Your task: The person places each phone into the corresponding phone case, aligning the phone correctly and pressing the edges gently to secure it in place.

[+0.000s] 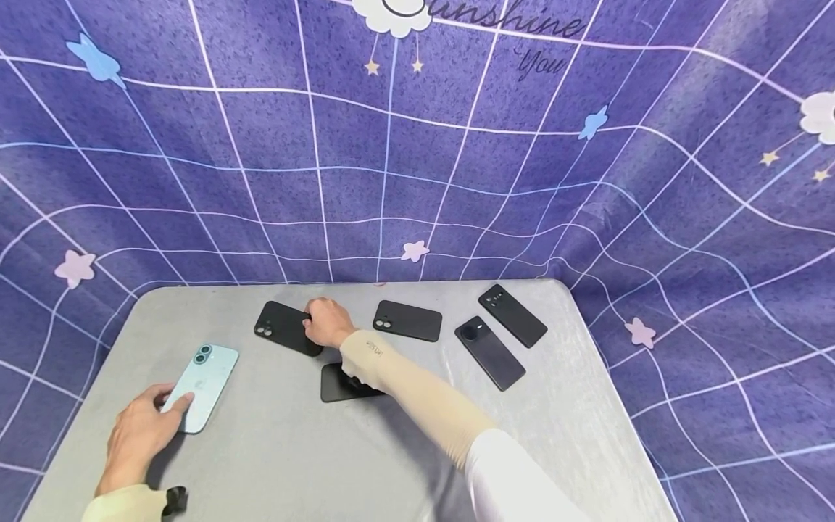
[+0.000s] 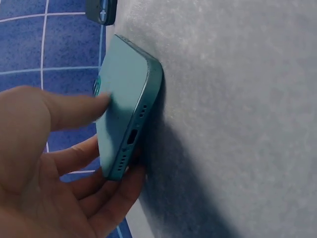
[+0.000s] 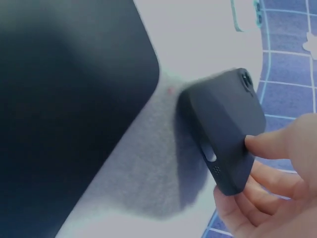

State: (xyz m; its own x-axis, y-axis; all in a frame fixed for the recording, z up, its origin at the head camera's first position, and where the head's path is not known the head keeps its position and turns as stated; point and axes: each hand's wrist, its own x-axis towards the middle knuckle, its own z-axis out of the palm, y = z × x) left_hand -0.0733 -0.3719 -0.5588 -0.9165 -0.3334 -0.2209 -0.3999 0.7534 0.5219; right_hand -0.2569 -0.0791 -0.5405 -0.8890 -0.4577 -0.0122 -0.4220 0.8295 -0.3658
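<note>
Pinching teal phone (image 1: 209,380) at lower end, left hand (image 1: 140,433) leaves lenses (image 1: 202,354) uncovered; right hand (image 1: 328,322) grips leftmost black case (image 1: 285,326) opposite camera cutout (image 1: 264,330), probably keeping cutout clear.

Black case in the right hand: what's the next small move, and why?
Probably bring the black case toward the light blue phone: the right hand grips the case by one end, the left hand holds the phone, and the two lie apart.
</note>
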